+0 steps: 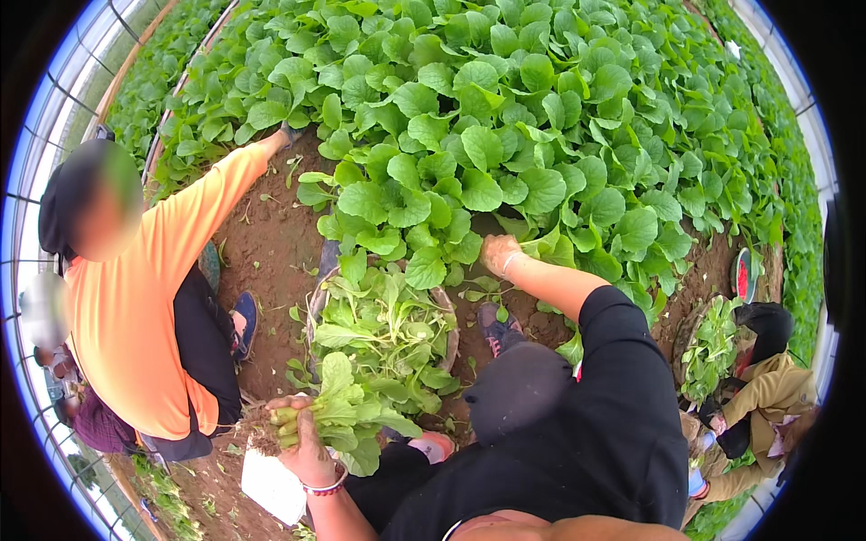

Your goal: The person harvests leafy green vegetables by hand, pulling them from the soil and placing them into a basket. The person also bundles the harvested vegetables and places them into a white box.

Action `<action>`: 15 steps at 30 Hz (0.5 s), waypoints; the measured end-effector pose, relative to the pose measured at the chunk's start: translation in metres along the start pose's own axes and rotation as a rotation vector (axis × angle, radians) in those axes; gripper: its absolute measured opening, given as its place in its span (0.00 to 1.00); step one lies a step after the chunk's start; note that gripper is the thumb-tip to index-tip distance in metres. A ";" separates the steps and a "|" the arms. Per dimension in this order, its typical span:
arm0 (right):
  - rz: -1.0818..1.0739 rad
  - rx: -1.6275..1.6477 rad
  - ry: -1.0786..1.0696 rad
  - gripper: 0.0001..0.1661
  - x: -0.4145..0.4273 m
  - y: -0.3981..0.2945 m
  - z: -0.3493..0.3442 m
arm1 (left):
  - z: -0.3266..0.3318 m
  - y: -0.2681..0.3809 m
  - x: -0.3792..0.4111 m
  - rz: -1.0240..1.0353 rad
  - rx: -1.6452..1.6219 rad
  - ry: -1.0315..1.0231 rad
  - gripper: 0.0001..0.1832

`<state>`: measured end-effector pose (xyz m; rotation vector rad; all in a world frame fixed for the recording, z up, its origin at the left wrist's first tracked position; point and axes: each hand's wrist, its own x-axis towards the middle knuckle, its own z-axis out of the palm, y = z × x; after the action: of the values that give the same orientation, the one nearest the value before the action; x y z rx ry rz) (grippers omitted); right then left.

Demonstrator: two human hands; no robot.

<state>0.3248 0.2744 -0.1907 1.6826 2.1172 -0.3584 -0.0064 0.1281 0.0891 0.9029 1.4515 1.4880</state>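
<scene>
My left hand [308, 439] grips a bunch of leafy greens [345, 402] by its pale stems. A tangle of soil-covered roots [262, 427] sticks out on the hand's left side. My right hand [499, 253] reaches in low at the near edge of the bed of growing leafy greens [480, 142]. Leaves cover its fingertips, so whether they hold a stem is hidden. Between my hands stands a round basket [449, 324], heaped with loose leaves and trimmings [385, 324].
On the left a co-worker in an orange top [149, 291] reaches into the same bed. Another person [771, 412] sits at the right beside a basket of greens [710, 345]. A red-filled bowl [743, 274] lies beyond. Below my left hand is a white object [274, 483] on bare soil [270, 297].
</scene>
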 end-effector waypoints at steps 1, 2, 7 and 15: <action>-0.013 0.020 -0.076 0.15 -0.003 0.017 0.012 | 0.005 0.003 0.001 -0.009 0.006 0.001 0.16; -0.030 0.043 -0.160 0.17 -0.005 0.034 0.032 | 0.009 0.006 -0.001 -0.026 0.016 0.004 0.15; -0.205 0.283 -0.041 0.13 -0.054 0.027 -0.032 | -0.002 0.003 -0.004 -0.002 0.069 -0.094 0.14; -0.658 1.471 0.191 0.20 -0.110 -0.035 -0.208 | 0.002 0.002 -0.019 -0.059 0.054 -0.368 0.18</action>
<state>0.2789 0.2632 0.0421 1.4031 2.6286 -2.4756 0.0022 0.1109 0.0929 1.0926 1.2385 1.1704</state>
